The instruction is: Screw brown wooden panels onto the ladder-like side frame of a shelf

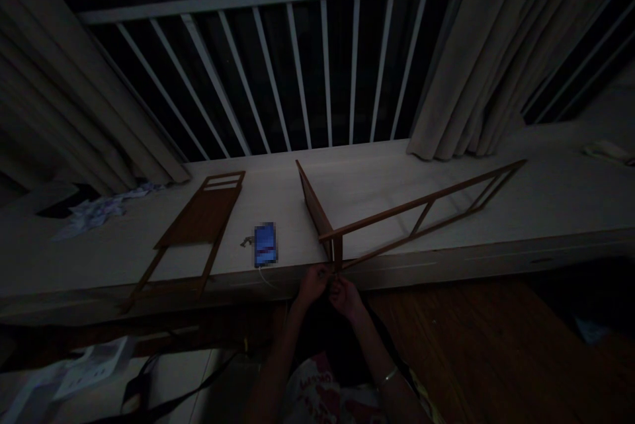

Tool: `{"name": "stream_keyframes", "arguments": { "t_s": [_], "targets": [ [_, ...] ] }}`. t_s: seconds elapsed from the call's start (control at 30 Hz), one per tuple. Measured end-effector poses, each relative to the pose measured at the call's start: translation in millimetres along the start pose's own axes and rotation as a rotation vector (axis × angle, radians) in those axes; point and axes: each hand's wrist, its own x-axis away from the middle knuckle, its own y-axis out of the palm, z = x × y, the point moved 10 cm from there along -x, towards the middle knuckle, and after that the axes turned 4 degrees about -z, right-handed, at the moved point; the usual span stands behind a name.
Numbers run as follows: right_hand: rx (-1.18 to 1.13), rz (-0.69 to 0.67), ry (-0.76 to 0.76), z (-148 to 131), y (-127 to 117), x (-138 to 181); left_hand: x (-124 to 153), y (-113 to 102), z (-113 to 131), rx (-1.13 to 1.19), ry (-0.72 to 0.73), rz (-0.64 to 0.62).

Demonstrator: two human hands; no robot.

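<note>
Dimly, left hand (311, 285) and right hand (346, 296) meet at the wooden frame (421, 200), grip too dark to tell.

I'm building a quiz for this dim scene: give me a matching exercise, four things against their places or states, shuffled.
1. phone
2. flat wooden panel
3. crumpled paper
4. upright wooden frame

A. stands on edge, left hand and right hand at its near corner
B. far left on the ledge, beside a curtain
C. screen lit blue, between both wooden pieces
D. lies flat, left of the phone

Pairs: 1-C, 2-D, 3-B, 4-A
</note>
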Motion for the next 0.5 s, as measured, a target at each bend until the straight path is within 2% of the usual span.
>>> {"name": "stream_keyframes", "arguments": {
  "t_s": [0.27,0.5],
  "targets": [
    [-0.096,-0.064,0.004,-0.6,14.0,-7.0,-2.7,1.3,1.2,0.013,0.018,-0.036],
    [-0.043,-0.067,0.079,0.1,17.2,0.9,-3.2,0.9,5.3,0.034,0.045,-0.073]
  ]
}}
